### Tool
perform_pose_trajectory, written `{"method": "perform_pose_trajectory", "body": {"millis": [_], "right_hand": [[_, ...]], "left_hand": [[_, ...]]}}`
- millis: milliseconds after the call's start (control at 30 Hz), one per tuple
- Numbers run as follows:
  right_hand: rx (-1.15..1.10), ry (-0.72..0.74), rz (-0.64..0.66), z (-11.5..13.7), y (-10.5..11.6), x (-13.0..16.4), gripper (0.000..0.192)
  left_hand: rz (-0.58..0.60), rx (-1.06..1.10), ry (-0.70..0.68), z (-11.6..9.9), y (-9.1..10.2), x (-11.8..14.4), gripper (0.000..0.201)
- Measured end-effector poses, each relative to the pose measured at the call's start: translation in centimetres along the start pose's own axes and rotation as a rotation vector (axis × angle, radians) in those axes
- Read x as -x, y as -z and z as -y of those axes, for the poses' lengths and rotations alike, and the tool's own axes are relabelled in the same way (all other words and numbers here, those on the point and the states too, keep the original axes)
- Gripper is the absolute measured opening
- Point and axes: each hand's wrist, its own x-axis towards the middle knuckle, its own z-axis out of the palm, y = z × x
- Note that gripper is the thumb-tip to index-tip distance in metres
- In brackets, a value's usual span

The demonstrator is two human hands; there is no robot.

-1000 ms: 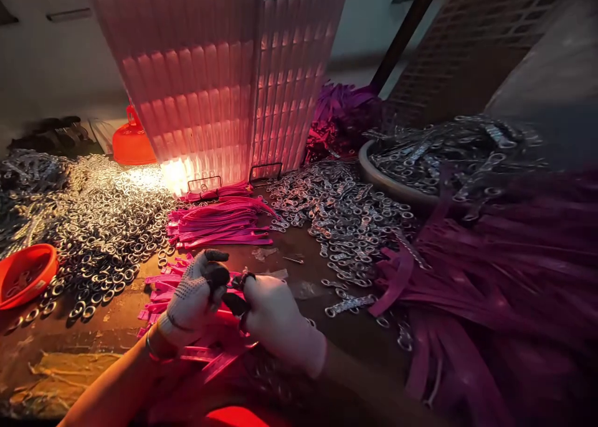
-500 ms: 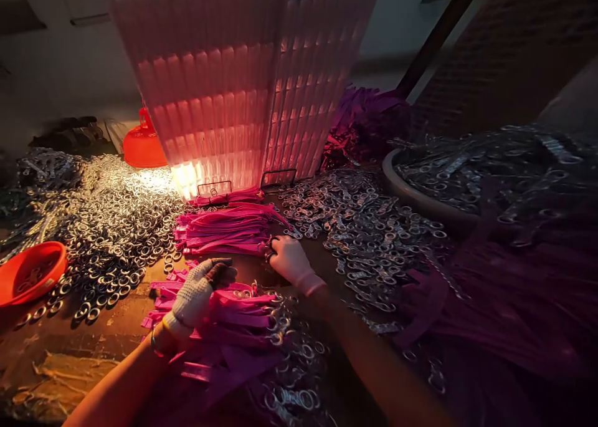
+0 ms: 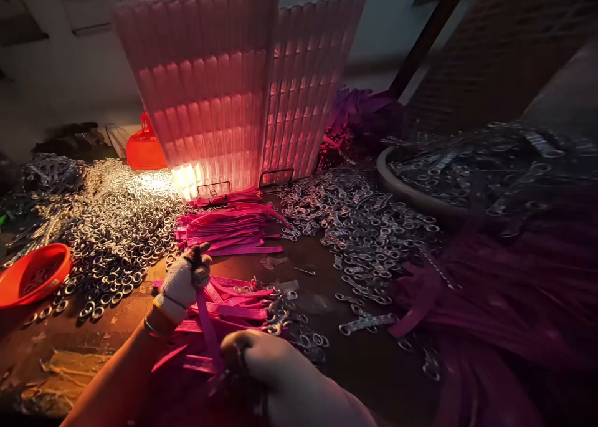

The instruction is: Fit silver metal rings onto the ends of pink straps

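Note:
My left hand [image 3: 181,285], in a pale glove with dark fingertips, is closed on one end of a pink strap [image 3: 208,328]. The strap runs down towards my right hand [image 3: 268,361], which is closed around its other end, low and near me. Something metal shows blurred at the right fingers; its form I cannot make out. Beneath both hands lies a heap of pink straps with metal rings [image 3: 243,308]. Farther off is a flat stack of pink straps [image 3: 228,224], in front of the upright panels.
Ribbed translucent panels [image 3: 205,103] stand at the back on wire holders beside a lit red lamp [image 3: 146,146]. Metal rings [image 3: 126,227] and a red bowl [image 3: 60,277] are left. Metal clasps [image 3: 359,221], a heaped basin [image 3: 397,187] and more straps [image 3: 504,302] are right.
My right hand has come back from the flat stack towards me, low over the heap. My left hand has shifted slightly left, and a strap now stretches between both hands.

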Motion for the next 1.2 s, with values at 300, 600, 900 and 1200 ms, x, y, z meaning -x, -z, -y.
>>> {"method": "perform_pose_trajectory", "body": {"millis": [300, 600, 900, 1200], "right_hand": [[0.432, 0.012, -0.313, 0.1, 4.3, -2.3, 0.028], [1.022, 0.089, -0.161, 1.0, 3.1, -1.8, 0.016], [1.048, 0.173, -0.315, -1.5, 1.7, -0.9, 0.016], [0.826, -0.076, -0.193, -1.8, 2.7, 0.0, 0.017]], "left_hand": [[0.278, -0.575, -0.124, 2.1, -2.8, 5.7, 0.012], [0.26, -1.071, -0.278, 2.3, -2.8, 6.4, 0.034], [0.423, -1.297, -0.377, 4.8, -2.0, 6.3, 0.02], [0.336, -1.598, -0.505, 6.3, -2.3, 6.5, 0.013]]}}
